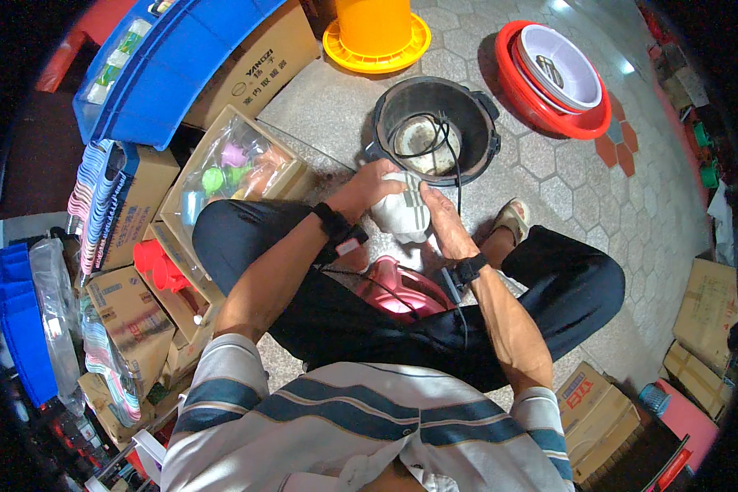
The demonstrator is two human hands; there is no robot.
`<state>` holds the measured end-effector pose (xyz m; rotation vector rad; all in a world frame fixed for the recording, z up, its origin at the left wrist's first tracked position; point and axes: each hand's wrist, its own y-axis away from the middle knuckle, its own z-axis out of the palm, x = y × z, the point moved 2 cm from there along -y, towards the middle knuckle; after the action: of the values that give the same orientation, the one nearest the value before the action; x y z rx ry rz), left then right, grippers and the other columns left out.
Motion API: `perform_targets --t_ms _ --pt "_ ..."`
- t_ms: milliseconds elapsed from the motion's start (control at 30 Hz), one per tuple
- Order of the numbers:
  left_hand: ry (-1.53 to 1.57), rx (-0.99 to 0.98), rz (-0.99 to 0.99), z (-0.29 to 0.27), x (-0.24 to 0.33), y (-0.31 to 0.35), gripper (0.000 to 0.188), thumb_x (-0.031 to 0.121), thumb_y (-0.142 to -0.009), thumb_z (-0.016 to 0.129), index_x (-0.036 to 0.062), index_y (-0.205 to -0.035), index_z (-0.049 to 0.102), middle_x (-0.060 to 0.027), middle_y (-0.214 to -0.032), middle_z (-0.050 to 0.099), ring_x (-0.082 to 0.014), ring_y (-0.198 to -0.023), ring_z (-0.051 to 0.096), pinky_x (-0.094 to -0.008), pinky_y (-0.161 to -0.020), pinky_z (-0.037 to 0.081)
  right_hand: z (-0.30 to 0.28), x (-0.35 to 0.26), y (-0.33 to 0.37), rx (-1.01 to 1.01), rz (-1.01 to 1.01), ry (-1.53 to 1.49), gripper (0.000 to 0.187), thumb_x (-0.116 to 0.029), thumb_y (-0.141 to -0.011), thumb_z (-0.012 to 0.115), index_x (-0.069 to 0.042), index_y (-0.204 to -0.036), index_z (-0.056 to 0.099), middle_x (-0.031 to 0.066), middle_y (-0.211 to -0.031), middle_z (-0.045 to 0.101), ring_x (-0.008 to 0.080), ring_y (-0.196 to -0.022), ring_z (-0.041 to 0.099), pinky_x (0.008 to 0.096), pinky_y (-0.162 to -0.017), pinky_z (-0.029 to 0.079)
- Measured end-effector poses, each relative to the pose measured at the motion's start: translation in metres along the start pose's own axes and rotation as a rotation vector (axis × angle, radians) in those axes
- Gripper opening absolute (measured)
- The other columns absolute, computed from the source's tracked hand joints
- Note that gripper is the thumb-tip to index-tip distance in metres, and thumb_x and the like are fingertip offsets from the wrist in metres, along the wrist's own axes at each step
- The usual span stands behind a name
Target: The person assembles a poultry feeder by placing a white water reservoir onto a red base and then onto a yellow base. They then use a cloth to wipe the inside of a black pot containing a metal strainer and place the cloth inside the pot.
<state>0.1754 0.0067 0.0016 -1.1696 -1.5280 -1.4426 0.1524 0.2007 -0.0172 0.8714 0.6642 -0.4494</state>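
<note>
Between my knees, a white cloth [401,216] with grey-green stripes is bunched up in both hands. My left hand [373,187] grips its upper left side, the fingers partly hidden by folds. My right hand [447,220] presses on its right side, thumb up near the top. Whether something lies inside the cloth, I cannot tell. Just beyond my hands a dark round cooker shell [477,135] stands on the floor, its mouth facing up. A black cord [422,153] lies inside it over a worn, pale bottom, and a length hangs over the near rim.
A pink plastic stool [398,291] shows between my legs. To the left stand an open carton of colourful plastic goods [234,168], red cups [160,266] and a blue bin [180,70]. A yellow feeder-like container [375,49] and stacked red and white basins [512,90] sit farther off.
</note>
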Motion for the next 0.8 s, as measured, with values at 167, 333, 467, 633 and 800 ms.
perform_targets --t_ms 167,333,467,633,800 --pt "0.242 0.131 -0.138 0.004 0.011 -0.003 0.037 0.029 -0.094 0.071 -0.0048 -0.107 0.065 -0.0069 -0.097 0.069 -0.0119 -0.087 0.062 -0.0271 -0.076 0.050 0.003 -0.015 0.014 -0.156 0.064 -0.033 0.055 -0.043 -0.099 0.064 -0.005 -0.137 0.054 0.0035 -0.125 0.065 0.0157 -0.113 0.063 0.0306 -0.097 0.050" --pt "0.061 0.079 0.009 0.001 0.022 0.000 0.037 0.033 -0.100 0.062 -0.0023 -0.111 0.065 -0.0054 -0.099 0.068 -0.0129 -0.093 0.061 -0.0280 -0.084 0.049 0.002 -0.014 0.015 -0.054 0.146 -0.051 0.045 -0.029 -0.096 0.063 -0.005 -0.133 0.057 0.0063 -0.123 0.067 0.0178 -0.113 0.064 0.0323 -0.097 0.052" --pt "-0.122 0.009 0.174 -0.008 0.036 0.006 0.041 0.034 -0.103 0.058 -0.0012 -0.124 0.062 -0.0062 -0.109 0.067 -0.0149 -0.103 0.061 -0.0296 -0.095 0.047 -0.003 -0.017 0.019 0.072 0.196 -0.276 0.046 -0.034 -0.094 0.059 -0.006 -0.130 0.060 0.0101 -0.121 0.070 0.0259 -0.113 0.065 0.0409 -0.101 0.049" --pt "-0.023 -0.382 0.004 -0.011 0.048 0.020 0.051 0.033 -0.100 0.063 -0.0011 -0.136 0.056 -0.0084 -0.122 0.067 -0.0130 -0.112 0.059 -0.0297 -0.099 0.045 -0.013 -0.032 0.020 0.110 0.161 -0.498 0.051 -0.040 -0.090 0.060 -0.007 -0.129 0.062 0.0106 -0.128 0.068 0.0317 -0.117 0.062 0.0492 -0.106 0.045" --pt "-0.266 -0.379 -0.057 -0.025 0.046 0.016 0.054 0.032 -0.093 0.071 -0.0014 -0.133 0.057 -0.0045 -0.115 0.070 -0.0122 -0.104 0.062 -0.0298 -0.095 0.047 -0.024 -0.037 0.021 0.078 0.115 -0.589 0.053 -0.039 -0.088 0.060 -0.007 -0.130 0.062 0.0124 -0.132 0.065 0.0334 -0.121 0.060 0.0492 -0.108 0.042"
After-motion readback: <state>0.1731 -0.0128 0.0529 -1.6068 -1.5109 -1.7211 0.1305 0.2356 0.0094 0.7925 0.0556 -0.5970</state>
